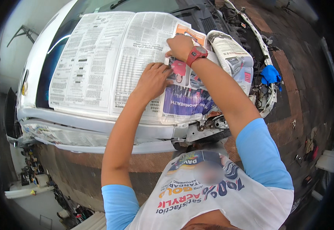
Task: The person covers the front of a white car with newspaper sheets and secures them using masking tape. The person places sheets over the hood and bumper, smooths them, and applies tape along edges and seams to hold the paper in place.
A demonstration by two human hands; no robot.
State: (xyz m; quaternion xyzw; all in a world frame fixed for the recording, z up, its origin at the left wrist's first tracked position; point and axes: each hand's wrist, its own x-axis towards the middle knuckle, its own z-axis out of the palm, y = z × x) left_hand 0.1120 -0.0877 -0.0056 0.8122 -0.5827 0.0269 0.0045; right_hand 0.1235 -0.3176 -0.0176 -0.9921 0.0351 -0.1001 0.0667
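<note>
2 bare hands meet over a colour-printed newspaper page (pixel 186 100) spread on a white vehicle (pixel 39 59), its visible length running away from the wearer and its left edge at the fingertips of the left hand (pixel 154 81) — palm down, fingers slightly apart, resting on paper. The right hand (pixel 181 46), a red watch (pixel 197 56) at its wrist, is the nearer to the page's far end, fingers curled over its upper left — whether they pinch the sheet cannot be told. Black-and-white sheets (pixel 86 57) lie left, a curled sheet (pixel 234 57) right.
</note>
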